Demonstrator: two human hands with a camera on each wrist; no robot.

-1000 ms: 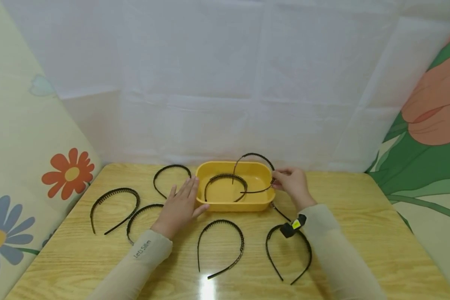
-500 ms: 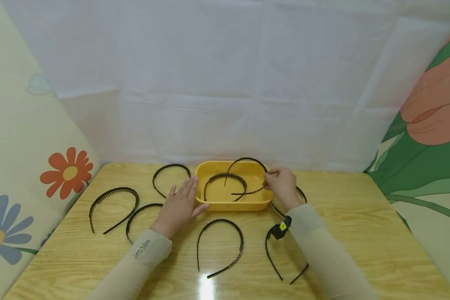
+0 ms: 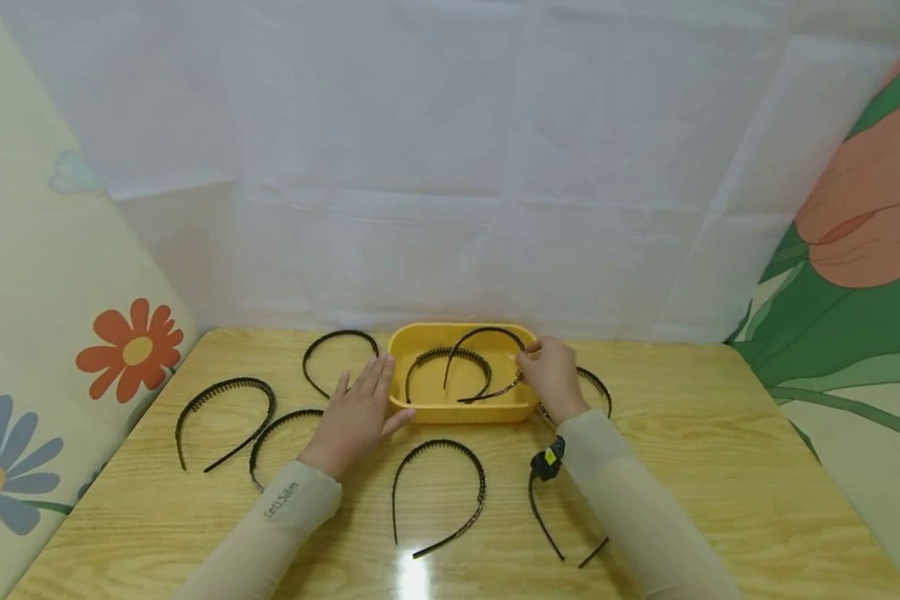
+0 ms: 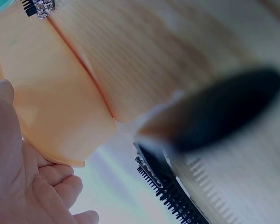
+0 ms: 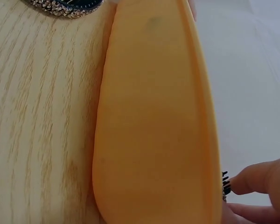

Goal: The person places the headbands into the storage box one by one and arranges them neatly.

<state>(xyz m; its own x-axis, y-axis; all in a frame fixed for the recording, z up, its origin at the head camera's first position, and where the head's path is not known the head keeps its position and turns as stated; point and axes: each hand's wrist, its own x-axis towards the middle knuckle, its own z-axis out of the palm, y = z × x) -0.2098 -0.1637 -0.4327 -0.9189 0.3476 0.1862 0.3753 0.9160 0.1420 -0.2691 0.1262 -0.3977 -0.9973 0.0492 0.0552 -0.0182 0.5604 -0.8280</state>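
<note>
My right hand (image 3: 555,375) pinches a black toothed headband (image 3: 487,329) by its side, at the right end of a yellow plastic tub (image 3: 465,414). That headband slants down inside the tub, over another black headband (image 3: 429,357) lying there. In the right wrist view, thumb and fingers close on the headband's teeth (image 5: 226,183) just beyond the tub's rim. My left hand (image 3: 356,412) rests against the tub's left end, fingers extended. From the left wrist view, its fingertips touch the tub's rim and wall (image 4: 60,93).
Several black headbands lie on the wooden table (image 3: 682,467): a far-left one (image 3: 228,382), a back one (image 3: 341,332), one partly behind my left hand (image 3: 288,414), a front one (image 3: 441,442), and two at right, partly covered by my right arm. A white cloth (image 3: 450,208) hangs behind.
My right hand has moved left and slightly down, carrying the headband lower into the tub. The left hand stays at the tub's left end.
</note>
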